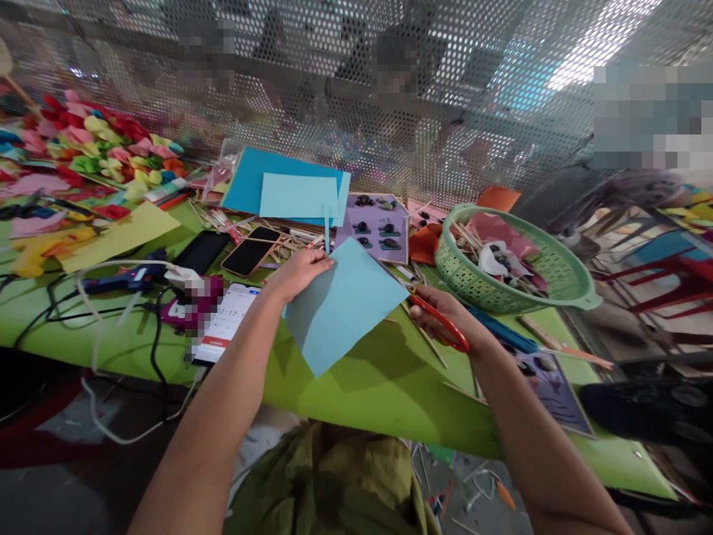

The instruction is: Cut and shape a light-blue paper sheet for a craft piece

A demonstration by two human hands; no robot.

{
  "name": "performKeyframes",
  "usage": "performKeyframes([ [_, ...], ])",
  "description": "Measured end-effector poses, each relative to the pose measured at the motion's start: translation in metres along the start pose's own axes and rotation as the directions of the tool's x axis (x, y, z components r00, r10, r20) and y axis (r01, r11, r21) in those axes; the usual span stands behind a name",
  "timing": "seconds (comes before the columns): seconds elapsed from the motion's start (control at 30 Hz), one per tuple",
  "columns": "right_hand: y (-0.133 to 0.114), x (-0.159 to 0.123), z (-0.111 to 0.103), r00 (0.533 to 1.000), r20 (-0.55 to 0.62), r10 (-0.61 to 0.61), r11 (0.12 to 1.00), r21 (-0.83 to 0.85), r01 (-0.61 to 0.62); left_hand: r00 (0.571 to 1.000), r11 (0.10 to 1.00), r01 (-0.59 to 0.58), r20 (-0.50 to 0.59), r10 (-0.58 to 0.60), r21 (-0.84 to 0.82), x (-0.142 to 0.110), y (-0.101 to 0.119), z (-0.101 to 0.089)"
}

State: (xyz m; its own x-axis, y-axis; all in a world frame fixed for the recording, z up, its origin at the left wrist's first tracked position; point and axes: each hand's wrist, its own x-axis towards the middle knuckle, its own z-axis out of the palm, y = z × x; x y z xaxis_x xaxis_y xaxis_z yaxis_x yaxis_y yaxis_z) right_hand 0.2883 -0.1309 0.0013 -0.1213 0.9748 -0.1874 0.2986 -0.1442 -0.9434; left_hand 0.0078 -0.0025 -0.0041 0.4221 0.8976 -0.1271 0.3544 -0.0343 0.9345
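My left hand [305, 271] pinches the upper left edge of a light blue paper sheet [345, 308], which is tilted above the green table. A thin blue strip [327, 229] sticks up beside those fingers. In my right hand [443, 316] are red-handled scissors [445, 319], held at the sheet's right corner. Their blades are mostly hidden, so I cannot tell whether they touch the paper. Behind the sheet lie a darker blue sheet [242, 182] with a light blue piece [298, 195] on top, and a purple card [373, 249] with small dark shapes.
A green basket [518, 293] with sticks and scraps stands at the right. Phones [250, 251], a glue gun [131, 279], a power strip [189, 308] and looping cables lie left. Colourful paper pieces [100, 141] fill the far left. A perforated metal screen [312, 96] rises behind the table [356, 401].
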Motion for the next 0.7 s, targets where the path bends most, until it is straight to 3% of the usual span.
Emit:
performKeyframes([
  [0.23, -0.0064, -0.0019, 0.0007, 0.996, 0.062, -0.058, 0.998, -0.019, 0.059, 0.998, 1.0, 0.013, 0.064, -0.012, -0.019, -0.0007, 0.0002, 0.0057],
  [0.5, -0.0013, 0.0008, 0.0033, 1.0, 0.017, -0.021, 0.998, 0.055, 0.02, 0.997, 0.999, 0.006, 0.082, -0.003, -0.035, -0.0011, 0.0003, 0.0082],
  [0.7, 0.0034, 0.0033, 0.0027, 1.0, 0.005, -0.024, 1.0, 0.014, 0.024, 0.997, 0.999, 0.017, 0.072, -0.015, -0.033, -0.002, 0.0029, 0.0084],
])
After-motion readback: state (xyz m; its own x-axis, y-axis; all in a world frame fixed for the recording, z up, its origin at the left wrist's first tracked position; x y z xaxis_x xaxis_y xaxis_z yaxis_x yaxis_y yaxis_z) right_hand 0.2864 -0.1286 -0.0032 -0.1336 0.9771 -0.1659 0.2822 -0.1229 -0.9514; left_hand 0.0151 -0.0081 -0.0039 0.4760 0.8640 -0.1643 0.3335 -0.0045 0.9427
